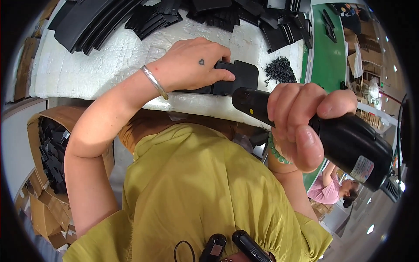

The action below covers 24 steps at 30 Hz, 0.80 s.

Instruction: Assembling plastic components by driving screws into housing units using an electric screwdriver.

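Observation:
My left hand (194,63) lies over a flat black plastic part (246,76) at the near edge of the padded table, its thumb pressed on top and its other fingers curled over the far side. In front of my body, my right hand (301,118) is wrapped round a black corded electric screwdriver (353,142). The tool is tilted, its nose close to the part's right end; the bit cannot be seen, nor whether it touches. A heap of small black screws (280,70) sits just right of the part.
White padding (113,65) covers the table. Long black panels (94,24) lie at the far left, with stacks of smaller black parts (155,19) along the back. A green surface (325,56) adjoins on the right. Below left stands a carton (74,115) of black pieces. Another person (327,190) is at right.

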Each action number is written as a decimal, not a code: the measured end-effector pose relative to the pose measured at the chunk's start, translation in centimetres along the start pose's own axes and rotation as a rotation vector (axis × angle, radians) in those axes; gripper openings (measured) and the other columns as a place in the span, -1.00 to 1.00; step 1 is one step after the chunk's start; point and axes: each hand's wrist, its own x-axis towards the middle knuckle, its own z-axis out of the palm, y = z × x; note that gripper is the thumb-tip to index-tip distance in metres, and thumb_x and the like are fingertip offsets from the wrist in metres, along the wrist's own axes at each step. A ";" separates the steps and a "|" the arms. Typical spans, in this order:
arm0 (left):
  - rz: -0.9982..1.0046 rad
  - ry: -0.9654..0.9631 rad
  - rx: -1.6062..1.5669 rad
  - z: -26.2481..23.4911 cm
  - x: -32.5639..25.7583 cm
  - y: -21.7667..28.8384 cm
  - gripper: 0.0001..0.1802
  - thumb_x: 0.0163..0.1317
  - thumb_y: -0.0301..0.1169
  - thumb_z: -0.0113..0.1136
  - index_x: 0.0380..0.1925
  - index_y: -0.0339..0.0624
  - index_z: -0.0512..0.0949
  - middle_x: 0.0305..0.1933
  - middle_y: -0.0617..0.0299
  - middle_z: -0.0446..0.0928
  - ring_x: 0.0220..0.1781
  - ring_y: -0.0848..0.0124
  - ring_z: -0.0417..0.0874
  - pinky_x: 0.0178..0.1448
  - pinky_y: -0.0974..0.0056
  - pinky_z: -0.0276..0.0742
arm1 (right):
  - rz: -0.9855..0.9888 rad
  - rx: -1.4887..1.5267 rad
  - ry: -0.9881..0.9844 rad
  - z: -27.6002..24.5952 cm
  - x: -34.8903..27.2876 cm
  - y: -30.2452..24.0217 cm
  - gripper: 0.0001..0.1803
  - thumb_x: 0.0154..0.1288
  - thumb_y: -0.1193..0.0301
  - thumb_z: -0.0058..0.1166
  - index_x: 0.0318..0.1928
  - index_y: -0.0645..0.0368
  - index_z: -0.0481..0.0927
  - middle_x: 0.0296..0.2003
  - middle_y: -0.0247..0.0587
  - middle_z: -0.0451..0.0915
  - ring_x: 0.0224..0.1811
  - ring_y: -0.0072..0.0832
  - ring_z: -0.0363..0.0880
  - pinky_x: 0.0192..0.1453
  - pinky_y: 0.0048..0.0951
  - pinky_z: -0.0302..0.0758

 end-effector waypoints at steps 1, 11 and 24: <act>-0.001 -0.004 -0.009 0.1 0.0 0.0 -0.59 0.09 -0.07 0.16 -0.23 -0.17 0.53 -0.29 0.05 0.57 -0.18 0.05 0.54 -0.11 0.12 0.44 | 0.006 -0.004 -0.003 0.2 0.0 -0.1 -0.66 0.02 0.52 -0.01 -0.16 0.06 0.24 -0.65 -0.40 0.29 -0.69 -0.57 0.23 -0.48 -0.50 0.25; -0.074 -0.063 -0.061 -0.1 -0.4 0.2 -0.59 0.06 -0.08 0.18 -0.21 -0.15 0.56 -0.27 0.06 0.56 -0.07 0.12 0.53 -0.01 0.11 0.40 | 0.095 -0.085 -0.037 1.2 0.2 -0.1 -0.69 0.02 0.55 0.01 -0.27 0.04 0.20 -0.64 -0.38 0.31 -0.69 -0.55 0.24 -0.49 -0.48 0.24; -0.132 0.374 -0.244 -0.3 -0.9 0.6 -0.57 0.03 -0.12 0.22 -0.17 -0.16 0.54 -0.34 0.06 0.57 -0.34 0.17 0.57 -0.24 0.20 0.45 | -0.123 0.199 0.424 -1.1 -1.2 -2.9 -0.62 0.07 0.42 0.10 -0.09 0.12 0.30 -0.53 -0.31 0.41 -0.61 -0.54 0.29 -0.38 -0.49 0.34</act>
